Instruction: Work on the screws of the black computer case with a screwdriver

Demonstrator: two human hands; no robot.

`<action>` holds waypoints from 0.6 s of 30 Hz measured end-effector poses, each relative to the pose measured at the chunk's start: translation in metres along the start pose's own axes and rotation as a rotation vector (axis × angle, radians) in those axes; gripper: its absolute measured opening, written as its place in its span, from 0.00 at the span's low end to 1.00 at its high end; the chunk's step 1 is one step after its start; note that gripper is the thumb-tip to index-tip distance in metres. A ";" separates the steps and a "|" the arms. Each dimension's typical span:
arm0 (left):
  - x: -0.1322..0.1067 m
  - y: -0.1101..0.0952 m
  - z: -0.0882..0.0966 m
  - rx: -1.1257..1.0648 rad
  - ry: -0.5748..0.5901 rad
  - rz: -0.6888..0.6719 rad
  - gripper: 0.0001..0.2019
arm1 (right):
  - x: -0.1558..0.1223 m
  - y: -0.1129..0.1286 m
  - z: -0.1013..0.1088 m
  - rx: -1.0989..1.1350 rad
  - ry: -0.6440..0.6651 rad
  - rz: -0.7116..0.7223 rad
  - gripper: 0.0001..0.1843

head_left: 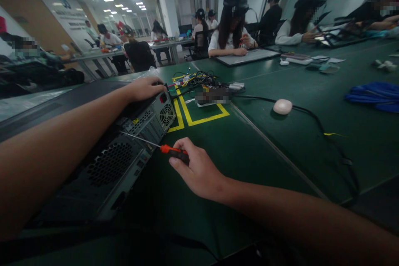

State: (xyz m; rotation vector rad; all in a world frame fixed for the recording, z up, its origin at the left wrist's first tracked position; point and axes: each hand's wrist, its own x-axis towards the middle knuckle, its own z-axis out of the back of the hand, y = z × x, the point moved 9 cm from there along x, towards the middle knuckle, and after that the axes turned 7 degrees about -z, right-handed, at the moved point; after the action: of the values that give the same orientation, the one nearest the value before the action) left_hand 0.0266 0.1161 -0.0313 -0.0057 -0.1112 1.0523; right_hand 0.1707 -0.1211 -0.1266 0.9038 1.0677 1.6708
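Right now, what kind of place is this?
Probably a workshop or training room for fixing computers. The right hand holds a screwdriver against a computer case lying on a green table, and other people work at long tables nearby.

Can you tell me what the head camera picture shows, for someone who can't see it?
A right hand holds a red-handled screwdriver against the back of a computer case lying on a green table, while the left hand rests on the case.
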 end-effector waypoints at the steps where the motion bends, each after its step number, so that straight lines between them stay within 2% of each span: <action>1: 0.000 0.000 0.000 0.006 0.003 0.001 0.35 | 0.000 0.000 0.000 0.003 0.003 -0.003 0.05; 18: 0.000 -0.001 -0.001 0.016 0.018 0.008 0.34 | -0.001 0.000 -0.001 0.004 0.005 0.016 0.06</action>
State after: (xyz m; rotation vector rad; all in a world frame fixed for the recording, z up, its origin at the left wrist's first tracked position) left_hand 0.0273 0.1159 -0.0324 -0.0015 -0.0867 1.0611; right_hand 0.1702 -0.1219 -0.1269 0.9129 1.0697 1.6854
